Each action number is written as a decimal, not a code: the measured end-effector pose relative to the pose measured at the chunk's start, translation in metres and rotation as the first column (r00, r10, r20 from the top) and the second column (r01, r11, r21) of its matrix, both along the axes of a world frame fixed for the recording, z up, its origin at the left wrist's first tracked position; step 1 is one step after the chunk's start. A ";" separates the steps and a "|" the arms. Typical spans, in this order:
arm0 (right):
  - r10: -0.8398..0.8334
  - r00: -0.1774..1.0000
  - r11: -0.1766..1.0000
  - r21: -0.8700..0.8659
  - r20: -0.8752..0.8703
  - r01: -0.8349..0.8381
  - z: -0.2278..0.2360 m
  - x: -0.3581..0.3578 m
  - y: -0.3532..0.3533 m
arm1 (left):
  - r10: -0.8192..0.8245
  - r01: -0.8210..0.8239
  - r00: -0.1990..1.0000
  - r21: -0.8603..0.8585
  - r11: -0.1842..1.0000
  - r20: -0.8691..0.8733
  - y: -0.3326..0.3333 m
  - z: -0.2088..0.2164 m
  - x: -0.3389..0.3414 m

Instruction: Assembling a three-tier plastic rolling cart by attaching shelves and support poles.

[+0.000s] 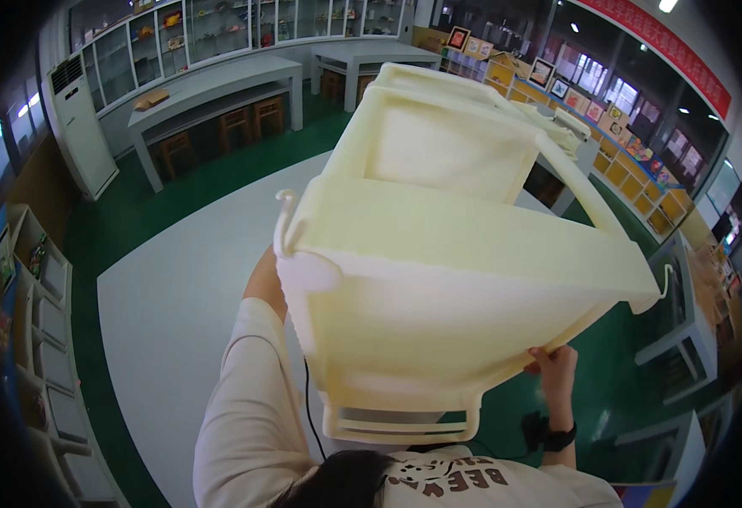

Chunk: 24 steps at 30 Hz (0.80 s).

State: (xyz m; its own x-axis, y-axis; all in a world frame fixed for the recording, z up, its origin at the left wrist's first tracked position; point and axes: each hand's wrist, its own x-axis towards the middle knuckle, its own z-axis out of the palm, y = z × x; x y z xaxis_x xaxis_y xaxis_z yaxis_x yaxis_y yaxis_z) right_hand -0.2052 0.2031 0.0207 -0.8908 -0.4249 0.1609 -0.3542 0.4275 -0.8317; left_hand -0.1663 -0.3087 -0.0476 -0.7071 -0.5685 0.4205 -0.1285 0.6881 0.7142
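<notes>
A large cream plastic storage rack [464, 245] with tiered trays fills the middle of the view, tilted and held up in front of me. A curved hook [284, 222] sticks out on its left side, and a thinner hook [665, 282] on its right. At the near end is a slotted rail [405, 427]. My right hand [554, 366] grips the lower right edge, fingers closed on the rim. My left hand [265, 284] reaches behind the rack's left side; only the wrist area shows, the fingers being hidden.
Beneath the rack lies a large pale table [168, 313] on a green floor. Grey tables [218, 85] with wooden stools stand at the back left, near a white air conditioner [81, 127]. Shelving [49, 339] lines the left. A black cable [310, 406] hangs beside my left arm.
</notes>
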 end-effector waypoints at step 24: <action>0.311 0.944 0.910 -0.251 -0.108 -0.329 -0.101 -0.254 -0.083 | 0.127 -0.131 0.989 0.055 0.990 0.072 0.073 -0.009 0.170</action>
State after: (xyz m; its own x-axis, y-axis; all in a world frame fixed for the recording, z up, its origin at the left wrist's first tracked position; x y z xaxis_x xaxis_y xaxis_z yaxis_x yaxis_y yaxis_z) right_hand -0.4588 0.1197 -0.0799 -0.6982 -0.6199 0.3582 -0.4921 0.0522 -0.8690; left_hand 0.0040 -0.2361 -0.0564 -0.6524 -0.6789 0.3367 -0.2631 0.6196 0.7395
